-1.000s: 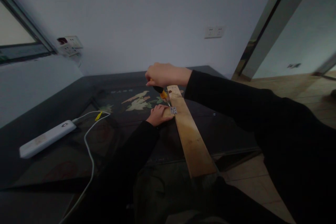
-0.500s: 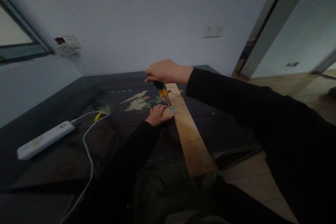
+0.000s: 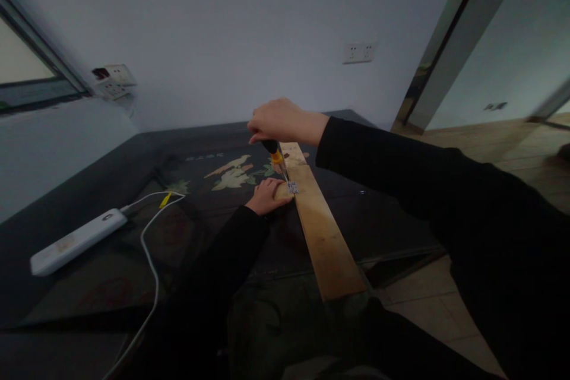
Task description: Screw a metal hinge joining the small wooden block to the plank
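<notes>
My right hand (image 3: 278,120) is closed round the black and yellow handle of a screwdriver (image 3: 276,157). The screwdriver tilts, its shaft running down to a small metal hinge (image 3: 292,187). That hinge spans a long pale wooden board (image 3: 327,237) and a small wooden block (image 3: 282,192) at the board's left edge. My left hand (image 3: 266,196) grips the block, with fingers along its far side and the thumb along its near side. Whether the tip sits in a screw is too small to tell.
A white power strip (image 3: 78,242) lies on the dark table (image 3: 196,130) at left. Its white cable (image 3: 146,249), with a yellow tag (image 3: 165,199), runs toward the near edge. Wall sockets (image 3: 358,53) are beyond the table. The board's near end reaches past the table edge to my lap.
My right hand has shifted very slightly on the screwdriver handle. The left hand, block, hinge and board stay in place; the view has moved a little.
</notes>
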A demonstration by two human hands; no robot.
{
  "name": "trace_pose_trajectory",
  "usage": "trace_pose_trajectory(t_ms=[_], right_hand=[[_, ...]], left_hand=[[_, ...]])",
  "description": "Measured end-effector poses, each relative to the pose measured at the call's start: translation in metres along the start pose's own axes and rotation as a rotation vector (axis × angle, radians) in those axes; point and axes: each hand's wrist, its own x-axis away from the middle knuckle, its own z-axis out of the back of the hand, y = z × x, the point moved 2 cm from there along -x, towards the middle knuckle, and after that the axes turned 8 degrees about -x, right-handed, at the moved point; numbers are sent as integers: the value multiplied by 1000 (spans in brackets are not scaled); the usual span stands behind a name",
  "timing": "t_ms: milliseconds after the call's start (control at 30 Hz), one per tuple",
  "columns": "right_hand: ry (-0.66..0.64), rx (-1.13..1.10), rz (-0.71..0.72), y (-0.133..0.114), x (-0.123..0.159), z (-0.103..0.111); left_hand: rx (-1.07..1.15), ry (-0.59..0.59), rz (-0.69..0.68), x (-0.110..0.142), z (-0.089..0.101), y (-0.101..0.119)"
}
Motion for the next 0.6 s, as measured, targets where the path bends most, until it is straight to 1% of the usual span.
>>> trace_pose_trajectory(t_ms=[100, 167, 300, 400, 467, 600], right_hand=[[1, 18, -35, 1, 1, -2], [-53, -16, -10, 5, 0, -3], [-202, -87, 78, 14, -3, -3], [-243, -139, 102, 16, -3, -2], [-215, -164, 97, 13, -1, -2], [-27, -132, 4, 6, 5, -4]], left_hand=[[-3, 3, -10, 0, 0, 0], [-14, 5, -19, 0, -1, -1], [0, 9, -70, -1, -1, -5], [27, -1, -132, -1, -1, -8], [25, -7, -158, -2, -1, -9], [42, 7, -193, -3, 0, -7]])
